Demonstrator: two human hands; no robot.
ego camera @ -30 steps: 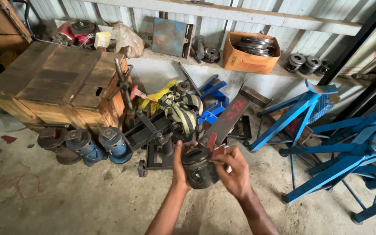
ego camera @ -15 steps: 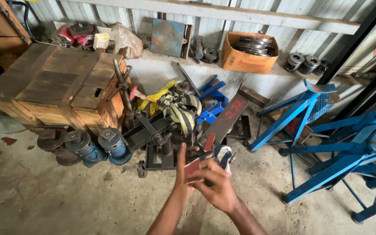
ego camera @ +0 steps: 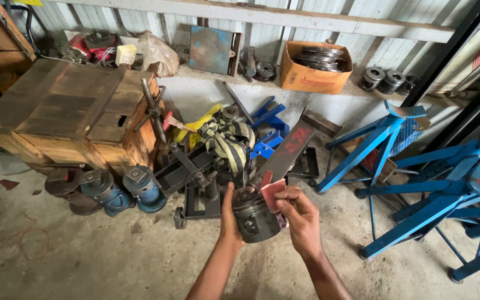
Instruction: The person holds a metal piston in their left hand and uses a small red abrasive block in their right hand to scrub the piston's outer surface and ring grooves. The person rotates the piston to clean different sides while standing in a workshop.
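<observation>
My left hand [ego camera: 230,218] grips a dark metal piston [ego camera: 254,216] from its left side, holding it up in front of me with the crown toward the top. My right hand [ego camera: 302,218] pinches a small reddish piece of abrasive paper [ego camera: 273,193] and presses it against the upper right edge of the piston. Both forearms reach in from the bottom of the view.
Behind the piston lie a black metal trolley [ego camera: 195,180], a striped yellow and dark cloth [ego camera: 226,139] and blue jacks [ego camera: 140,188]. A wooden crate [ego camera: 68,108] stands at left, blue steel stands [ego camera: 412,183] at right, a cardboard box of parts [ego camera: 315,66] on the ledge.
Half a second ago my right hand covered the piston while wiping across it; now it has drawn back to the right edge and the piston shows again.
</observation>
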